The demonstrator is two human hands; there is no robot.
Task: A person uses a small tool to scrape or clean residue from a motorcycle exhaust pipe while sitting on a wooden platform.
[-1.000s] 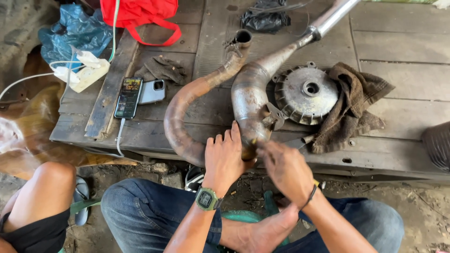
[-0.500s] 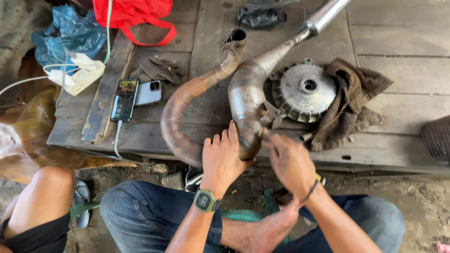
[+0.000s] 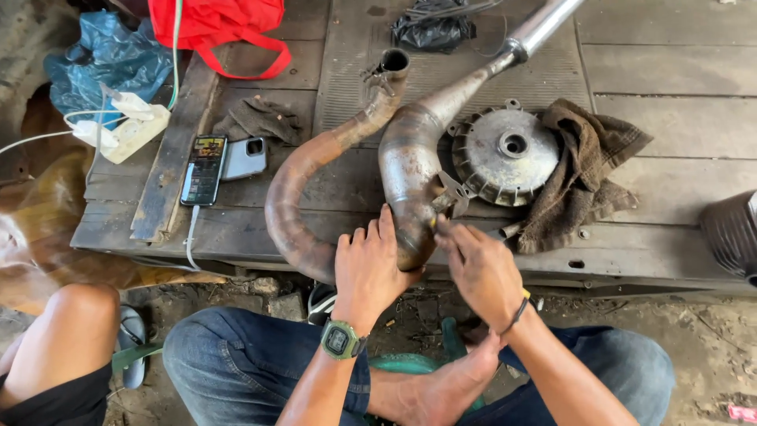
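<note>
Pipe (image 3: 406, 170) — between hands, touching both.

Counted: two phones (image 3: 203, 169) left of the left hand (image 3: 367, 268); one exhaust pipe (image 3: 410, 170); one rag (image 3: 579, 170); one drum (image 3: 505, 155).

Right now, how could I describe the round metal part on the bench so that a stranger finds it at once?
Start at the wooden bench and follow the rusty curved exhaust pipe to its fat silver belly. Just right of that belly lies the round metal disc, partly on a brown rag. Only it is circular, grey, with a centre hole and a finned rim.
</note>
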